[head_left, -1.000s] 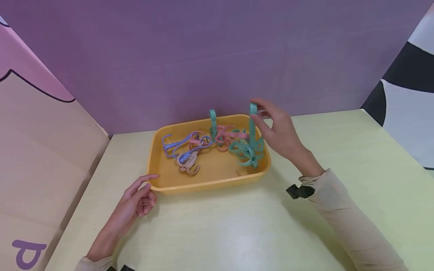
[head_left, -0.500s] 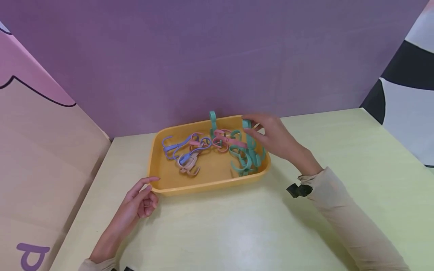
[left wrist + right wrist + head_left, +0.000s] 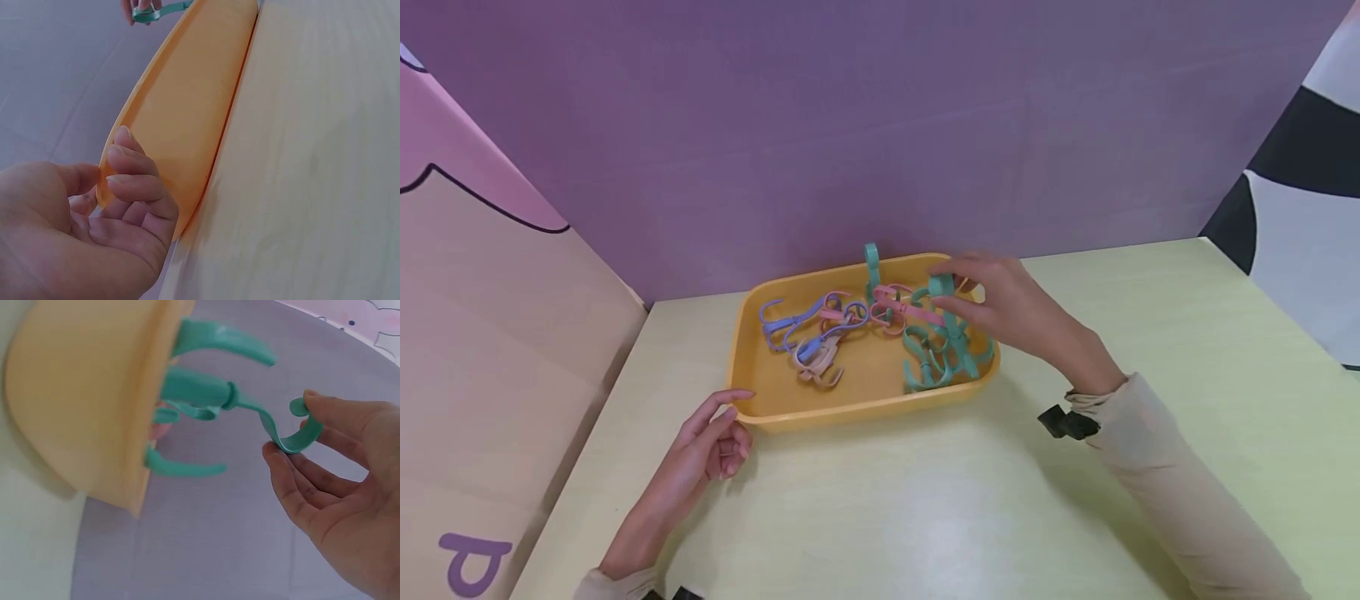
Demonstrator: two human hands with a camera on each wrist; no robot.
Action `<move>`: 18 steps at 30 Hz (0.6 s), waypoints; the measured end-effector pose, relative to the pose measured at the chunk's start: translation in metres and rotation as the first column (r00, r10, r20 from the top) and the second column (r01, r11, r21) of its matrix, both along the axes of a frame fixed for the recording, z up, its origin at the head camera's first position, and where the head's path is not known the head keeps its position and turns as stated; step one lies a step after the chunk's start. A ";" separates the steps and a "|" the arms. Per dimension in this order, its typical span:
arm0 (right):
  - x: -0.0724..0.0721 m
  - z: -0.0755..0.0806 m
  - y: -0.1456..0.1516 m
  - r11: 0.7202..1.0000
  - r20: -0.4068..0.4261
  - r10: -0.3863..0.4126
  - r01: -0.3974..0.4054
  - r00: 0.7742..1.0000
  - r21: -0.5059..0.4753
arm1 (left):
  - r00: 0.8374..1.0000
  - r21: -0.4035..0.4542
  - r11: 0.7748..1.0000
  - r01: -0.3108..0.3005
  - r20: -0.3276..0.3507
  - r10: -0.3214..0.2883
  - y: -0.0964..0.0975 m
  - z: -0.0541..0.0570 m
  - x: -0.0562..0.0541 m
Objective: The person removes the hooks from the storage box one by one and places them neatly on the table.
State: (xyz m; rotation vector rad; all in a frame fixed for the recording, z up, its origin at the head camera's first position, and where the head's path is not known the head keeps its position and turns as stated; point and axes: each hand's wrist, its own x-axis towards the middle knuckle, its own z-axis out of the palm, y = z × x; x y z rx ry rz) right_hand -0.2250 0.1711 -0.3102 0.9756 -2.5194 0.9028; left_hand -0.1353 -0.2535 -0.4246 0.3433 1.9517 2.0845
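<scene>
My right hand (image 3: 1015,304) pinches the curved top of a green plastic claw hook (image 3: 200,387) between thumb and fingers. Its prongs hang down inside the right end of a yellow tray (image 3: 850,410). Another green hook (image 3: 925,358) lies beside it, their prongs overlapping in the head view. At the tray's near left corner, my left hand (image 3: 703,442) holds the rim, forefinger over the edge and the other fingers curled. Just left of the held hook lie a pink hook (image 3: 917,312) and a green one (image 3: 872,258) sticking up above the far rim.
Blue hooks (image 3: 808,348), a beige hook (image 3: 820,367) and another pink one lie in the tray's left half. The tray stands on a pale table (image 3: 880,508). A purple wall (image 3: 850,133) rises close behind it, and a printed panel (image 3: 490,333) stands at the left.
My right hand has lowered the green claw hook into the tray and brought it slightly left. The green hook beside it and the pink hook have shifted. My left hand stays on the rim.
</scene>
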 end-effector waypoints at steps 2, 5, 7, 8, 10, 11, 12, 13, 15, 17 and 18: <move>0.004 0.003 0.000 1.000 -0.038 -0.004 0.003 0.999 -0.024 | 1.000 -0.008 1.000 -0.005 0.003 0.005 0.000 0.001 0.000; 0.009 0.007 -0.002 0.998 -0.099 0.007 -0.013 0.995 -0.061 | 1.000 -0.014 1.000 -0.006 0.005 0.006 -0.001 0.001 0.000; 0.012 0.009 -0.005 0.996 -0.137 0.023 -0.034 0.990 -0.080 | 1.000 -0.015 1.000 -0.006 0.007 0.006 -0.001 0.001 0.000; 0.013 0.009 -0.006 0.995 -0.153 0.034 -0.048 0.988 -0.086 | 1.000 -0.015 1.000 -0.007 0.007 0.007 -0.001 0.001 0.000; 0.016 0.011 -0.009 0.993 -0.187 0.055 -0.073 0.981 -0.091 | 1.000 -0.016 1.000 -0.007 0.007 0.008 -0.001 0.000 0.000; 0.018 0.012 -0.010 0.992 -0.203 0.061 -0.081 0.977 -0.092 | 1.000 -0.017 1.000 -0.008 0.006 0.008 -0.001 0.000 0.000; 0.019 0.013 -0.011 0.992 -0.220 0.063 -0.085 0.974 -0.093 | 1.000 -0.017 1.000 -0.007 0.004 0.007 -0.001 0.000 0.000; 0.021 0.015 -0.011 0.992 -0.236 0.061 -0.085 0.970 -0.095 | 1.000 -0.017 1.000 -0.006 0.003 0.006 -0.001 0.000 0.000; 0.025 0.018 -0.013 0.991 -0.266 0.052 -0.083 0.962 -0.104 | 1.000 -0.018 1.000 -0.007 0.002 0.007 0.000 0.000 0.000; 0.028 0.020 -0.013 0.990 -0.291 0.038 -0.075 0.956 -0.117 | 1.000 -0.020 1.000 -0.008 0.000 0.008 0.000 0.001 0.000; 0.029 0.021 -0.014 0.990 -0.299 0.032 -0.071 0.954 -0.121 | 1.000 -0.022 1.000 -0.009 0.000 0.009 0.000 0.001 0.000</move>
